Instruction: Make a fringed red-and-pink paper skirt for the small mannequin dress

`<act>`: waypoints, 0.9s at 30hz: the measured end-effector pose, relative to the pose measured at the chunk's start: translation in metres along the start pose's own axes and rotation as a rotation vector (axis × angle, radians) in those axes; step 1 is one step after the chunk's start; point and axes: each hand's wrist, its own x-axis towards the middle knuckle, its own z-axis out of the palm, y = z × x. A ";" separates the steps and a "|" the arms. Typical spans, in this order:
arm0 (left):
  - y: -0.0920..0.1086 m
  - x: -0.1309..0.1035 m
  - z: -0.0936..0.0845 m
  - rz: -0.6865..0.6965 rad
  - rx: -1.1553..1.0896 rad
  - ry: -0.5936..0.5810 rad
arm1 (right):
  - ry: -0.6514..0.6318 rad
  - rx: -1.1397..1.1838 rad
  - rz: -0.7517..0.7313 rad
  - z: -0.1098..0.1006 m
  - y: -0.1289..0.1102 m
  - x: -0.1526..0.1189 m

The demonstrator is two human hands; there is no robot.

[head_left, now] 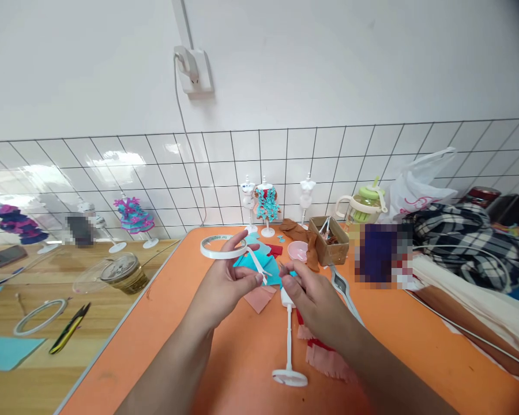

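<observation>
My left hand (pixel 225 285) is closed on a roll of white tape (pixel 223 253), with a finger through its ring. A loose white tape strip (pixel 256 263) hangs from the roll down to my left thumb tip. Just to the right, my right hand (pixel 313 294) has its fingers pinched together; a small dark tip shows at them, too small to name. Below my right hand, a small white dress-form stand (pixel 289 340) lies on the table, its upper part partly hidden. Turquoise fabric (pixel 242 262) and a pink fabric piece (pixel 259 298) lie behind my hands.
Small white mannequins (pixel 306 196), one in a decorated dress (pixel 267 202), stand by the tiled wall. Farther right are a cardboard box (pixel 335 252), a pink bowl (pixel 297 250) and a green-lidded jug (pixel 367 204). A yellow-black cutter (pixel 69 328) lies on the left wooden table.
</observation>
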 end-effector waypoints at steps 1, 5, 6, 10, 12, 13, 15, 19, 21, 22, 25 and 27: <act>0.000 0.000 0.000 0.001 0.013 0.014 | -0.055 0.031 0.017 0.000 -0.002 -0.003; -0.001 -0.001 0.000 0.017 0.046 0.023 | -0.173 0.002 0.073 0.005 -0.008 -0.010; -0.002 -0.001 0.000 0.024 0.060 0.027 | -0.173 -0.025 0.077 0.006 -0.010 -0.010; -0.003 -0.003 0.002 0.045 0.097 0.059 | -0.139 -0.103 0.079 0.008 -0.014 -0.010; -0.004 -0.004 0.002 0.045 0.095 0.064 | -0.129 -0.120 0.077 0.008 -0.015 -0.010; -0.004 -0.004 0.002 0.042 0.094 0.067 | -0.123 -0.123 0.074 0.008 -0.015 -0.010; -0.005 -0.004 0.002 0.037 0.099 0.073 | -0.108 -0.122 0.061 0.009 -0.014 -0.011; -0.005 -0.004 0.002 0.041 0.107 0.048 | -0.088 -0.118 0.059 0.011 -0.012 -0.010; -0.004 -0.004 0.003 0.037 0.118 0.032 | -0.087 -0.137 0.083 0.012 -0.012 -0.009; -0.003 -0.004 0.003 0.032 0.127 0.030 | -0.090 -0.141 0.092 0.013 -0.012 -0.009; -0.004 -0.006 0.006 0.022 0.152 0.039 | -0.088 -0.109 0.080 0.014 -0.013 -0.008; -0.005 -0.007 0.008 0.013 0.156 0.029 | -0.078 -0.070 0.073 0.015 -0.012 -0.007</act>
